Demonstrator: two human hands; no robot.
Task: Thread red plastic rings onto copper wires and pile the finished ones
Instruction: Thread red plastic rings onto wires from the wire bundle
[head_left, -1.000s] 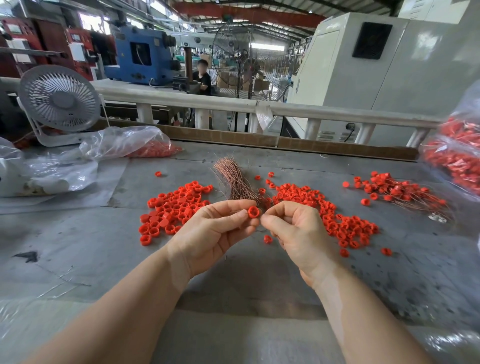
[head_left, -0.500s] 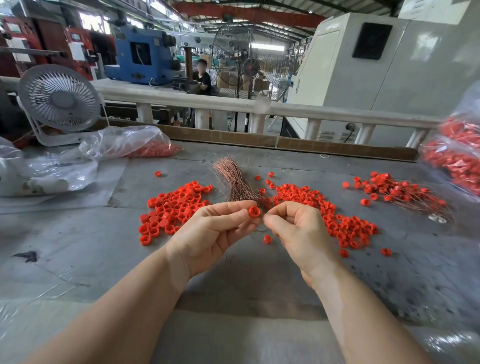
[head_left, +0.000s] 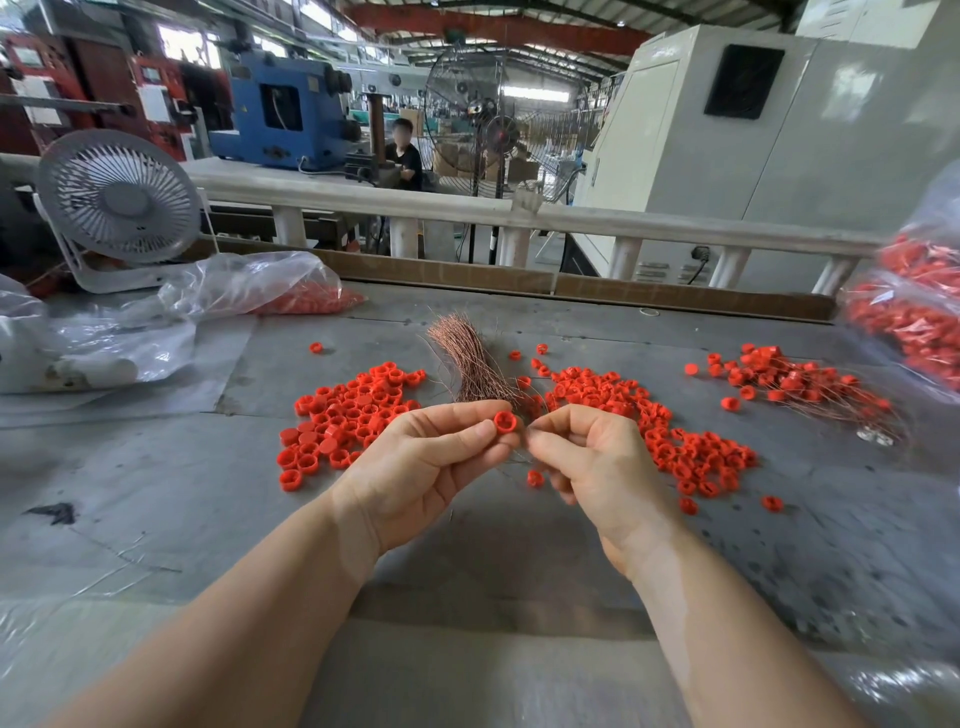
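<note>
My left hand (head_left: 431, 462) pinches one red ring (head_left: 505, 421) between thumb and forefinger, its open side towards me. My right hand (head_left: 592, 457) is right beside it, fingertips pinched on a thin copper wire (head_left: 511, 460) that runs down under my left fingers. Behind my hands lies a bundle of bare copper wires (head_left: 467, 358). Loose red rings lie in a left heap (head_left: 348, 415) and a right heap (head_left: 675, 441). A pile of finished rings on wires (head_left: 795, 379) sits at the far right.
A white desk fan (head_left: 117, 202) and crumpled clear plastic bags (head_left: 249, 286) occupy the table's left rear. Bags of red parts (head_left: 914, 317) hang at the right edge. A white rail (head_left: 467, 208) borders the grey table (head_left: 493, 561). A person sits far behind.
My hands stay nearly in place. The right fingertips have shifted slightly against the ring while the left hand keeps holding it.
</note>
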